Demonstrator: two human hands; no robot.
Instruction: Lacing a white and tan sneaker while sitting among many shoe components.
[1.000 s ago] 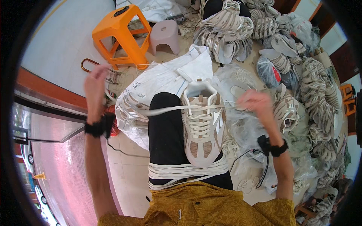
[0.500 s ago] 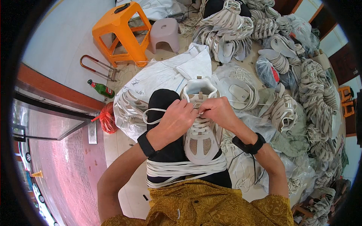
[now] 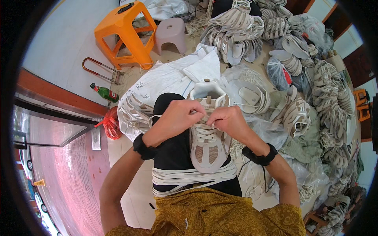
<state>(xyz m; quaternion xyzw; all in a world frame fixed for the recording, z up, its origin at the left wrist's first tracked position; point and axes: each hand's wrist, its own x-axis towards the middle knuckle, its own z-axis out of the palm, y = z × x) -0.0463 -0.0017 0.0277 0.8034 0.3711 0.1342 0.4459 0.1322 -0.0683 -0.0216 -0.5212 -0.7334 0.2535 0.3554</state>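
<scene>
A beige and white sneaker (image 3: 210, 154) rests on my lap, its toe towards me and its collar away. White shoelace (image 3: 205, 133) crosses its lower eyelets. My right hand (image 3: 229, 120) is closed at the right eyelet row, pinching a white lace end between thumb and forefinger. Over the left side of the tongue, my left hand (image 3: 182, 117) is curled with thumb and fingers together; what they pinch is hidden. A loop of lace shows behind that hand, by my left knee. Several spare white laces (image 3: 193, 177) lie wound around my thighs.
An orange stool (image 3: 125, 35), a small grey stool (image 3: 170, 34) and a green bottle (image 3: 104, 93) stand or lie at the left. A red bag (image 3: 113, 124) sits by the door frame. White sacking (image 3: 165, 76) spreads ahead. Stacked shoe uppers (image 3: 330, 90) heap along the right.
My hands have drawn slightly apart, the left wrist shifting left and the right hand dropping a little nearer to me. The lace loop at the left now shows less. The sneaker stays on my lap.
</scene>
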